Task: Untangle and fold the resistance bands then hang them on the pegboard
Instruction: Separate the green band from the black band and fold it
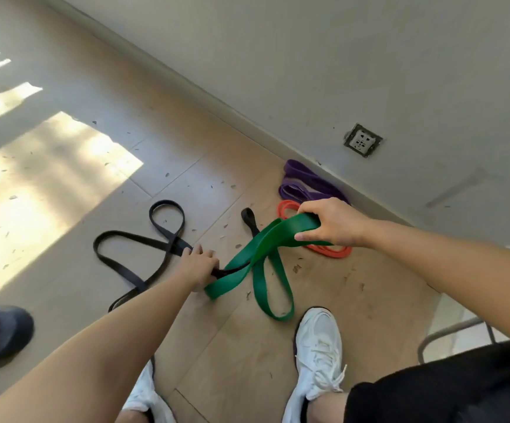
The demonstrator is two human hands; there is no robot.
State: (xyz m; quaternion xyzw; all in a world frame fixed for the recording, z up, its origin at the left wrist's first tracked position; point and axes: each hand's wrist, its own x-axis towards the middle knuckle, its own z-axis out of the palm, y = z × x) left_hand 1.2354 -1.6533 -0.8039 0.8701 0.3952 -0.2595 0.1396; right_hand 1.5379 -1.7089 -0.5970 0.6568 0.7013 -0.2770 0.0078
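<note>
Resistance bands, 4 of them, are down at floor level, and 2 are in hand. The right hand (336, 222) holds the green band (265, 254), fingers wrapped round its folded upper end, which is lifted off the floor (64, 209). The left hand (200, 265) is lower, fingers curled round the black band (137, 239) just where it meets the green one. Whether it also pinches the green, I cannot tell. From that crossing the green band runs up to the right hand, and a long loop of it trails down to lie just beside the white shoe (317, 346). The black band sprawls leftward in open loops, with 1 end poking out beyond the green.

Risks, as I judge them:
- **Tightening:** the black strip seems to pass through the green loop, so pulling the 2 hands apart could cinch the crossing tight instead of freeing it.
- **Snap-back:** a stretched band that slips from either hold could snap back.
- **Snagging:** the trailing loop could catch under the shoe.
- **Dragging:** the orange band (330, 251) lies under the lifted end, beside the purple band (302, 184) near the wall (369, 71), and may get dragged along.

No pegboard is in view.
</note>
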